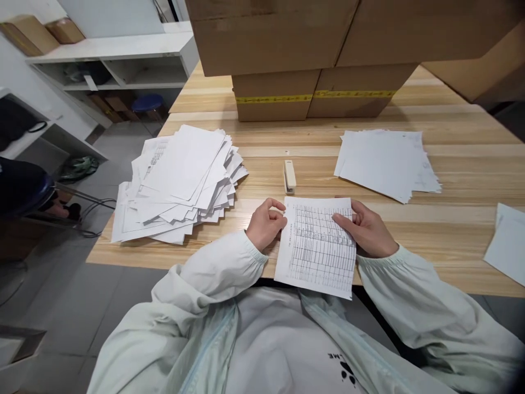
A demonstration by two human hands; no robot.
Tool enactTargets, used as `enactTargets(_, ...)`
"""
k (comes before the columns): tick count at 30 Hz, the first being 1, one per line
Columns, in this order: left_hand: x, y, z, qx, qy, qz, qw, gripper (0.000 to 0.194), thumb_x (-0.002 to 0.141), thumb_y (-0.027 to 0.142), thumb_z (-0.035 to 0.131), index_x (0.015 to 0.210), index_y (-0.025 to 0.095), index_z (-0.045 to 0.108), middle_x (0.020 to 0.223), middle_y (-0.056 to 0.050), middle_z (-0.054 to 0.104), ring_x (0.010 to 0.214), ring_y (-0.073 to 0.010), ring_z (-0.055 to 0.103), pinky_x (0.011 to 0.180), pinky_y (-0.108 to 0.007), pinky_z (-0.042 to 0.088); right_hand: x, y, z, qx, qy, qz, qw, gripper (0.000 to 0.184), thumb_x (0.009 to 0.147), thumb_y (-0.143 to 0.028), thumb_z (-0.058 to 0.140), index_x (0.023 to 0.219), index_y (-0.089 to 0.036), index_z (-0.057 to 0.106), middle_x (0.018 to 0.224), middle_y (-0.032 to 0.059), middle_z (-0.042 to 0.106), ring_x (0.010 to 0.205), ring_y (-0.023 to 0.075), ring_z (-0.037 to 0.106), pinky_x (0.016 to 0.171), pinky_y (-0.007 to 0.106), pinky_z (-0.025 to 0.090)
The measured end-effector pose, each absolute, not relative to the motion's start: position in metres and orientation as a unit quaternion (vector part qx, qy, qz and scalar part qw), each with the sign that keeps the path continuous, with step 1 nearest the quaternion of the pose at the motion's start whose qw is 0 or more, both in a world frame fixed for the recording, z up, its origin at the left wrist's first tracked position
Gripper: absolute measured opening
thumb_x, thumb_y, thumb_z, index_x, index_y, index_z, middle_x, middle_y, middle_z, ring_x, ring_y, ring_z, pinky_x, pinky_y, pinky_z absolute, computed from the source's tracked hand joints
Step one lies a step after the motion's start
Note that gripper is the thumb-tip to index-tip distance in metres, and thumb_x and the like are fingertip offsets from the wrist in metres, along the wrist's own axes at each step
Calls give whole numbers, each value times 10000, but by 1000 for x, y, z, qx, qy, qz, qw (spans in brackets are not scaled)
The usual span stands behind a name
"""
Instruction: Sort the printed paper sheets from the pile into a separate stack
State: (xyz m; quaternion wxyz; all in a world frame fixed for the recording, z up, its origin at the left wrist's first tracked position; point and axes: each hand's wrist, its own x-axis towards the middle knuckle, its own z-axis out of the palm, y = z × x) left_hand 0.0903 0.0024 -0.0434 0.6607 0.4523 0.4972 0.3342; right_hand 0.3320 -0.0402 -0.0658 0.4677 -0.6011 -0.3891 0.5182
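A white printed sheet (318, 246) with a dense table of lines is tilted over the table's front edge, and a crease runs across its upper part. My right hand (371, 230) grips its right edge, thumb on top and fingers underneath. At the upper left edge, my left hand (266, 223) is closed with its fingertips at the paper's margin. Just beyond the sheet lies a cream stapler (289, 177), which neither hand touches.
A messy heap of papers (184, 175) lies on the left of the wooden table (262, 137). To the right are a neater paper stack (381, 158) and more sheets (508, 241) near the edge. Stacked cardboard boxes (274, 93) stand at the back.
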Motion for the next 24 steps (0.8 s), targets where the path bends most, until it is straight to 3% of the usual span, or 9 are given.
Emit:
enactTargets(4,96,13,-44,454,502,339,654,170,706,40,572,789,181,528,485,100,510,413,-71,488,423,-186,446,337,-18,-70,-602,-417,506,456,684,689,-467,832,1268,-212,570,633,-39,655,468,146,575,413,253,440)
enactTargets(8,100,24,-49,464,508,339,642,178,706,9,564,758,176,533,476,95,516,398,-77,505,407,-189,464,346,-2,-80,-610,-480,458,433,661,759,-510,749,1320,-226,547,668,-24,659,511,172,590,440,289,462)
enactTargets(11,103,33,-51,462,512,324,648,205,694,-19,567,744,176,530,451,101,500,381,-83,506,390,-190,465,358,6,-70,-668,-590,290,348,609,809,-468,709,1346,-222,560,687,-5,660,563,193,599,528,334,497)
enactTargets(14,105,38,-51,439,506,321,669,226,684,-42,571,734,173,521,429,100,488,370,-84,493,373,-189,459,359,21,-39,-696,-674,59,242,458,880,-372,649,1311,-219,609,929,74,722,759,240,648,694,408,524)
enactTargets(16,105,40,-52,419,499,326,685,234,681,-47,576,733,173,517,422,98,484,364,-84,479,357,-188,446,346,40,-17,-667,-710,-31,223,351,957,-345,535,1264,-212,641,1081,116,712,945,278,642,790,442,518)
enactTargets(19,104,41,-52,403,490,329,700,234,674,-43,588,739,171,518,422,94,491,360,-85,473,345,-186,438,309,84,0,-587,-768,-53,251,373,1029,-359,376,1188,-190,668,1143,133,688,1112,287,575,919,450,482)
enactTargets(24,103,39,-50,397,495,328,700,221,677,-24,599,739,172,519,419,96,491,356,-82,460,344,-193,450,244,144,-29,-515,-820,10,252,421,1050,-319,294,1135,-158,674,1180,128,675,1136,289,527,1017,475,406)
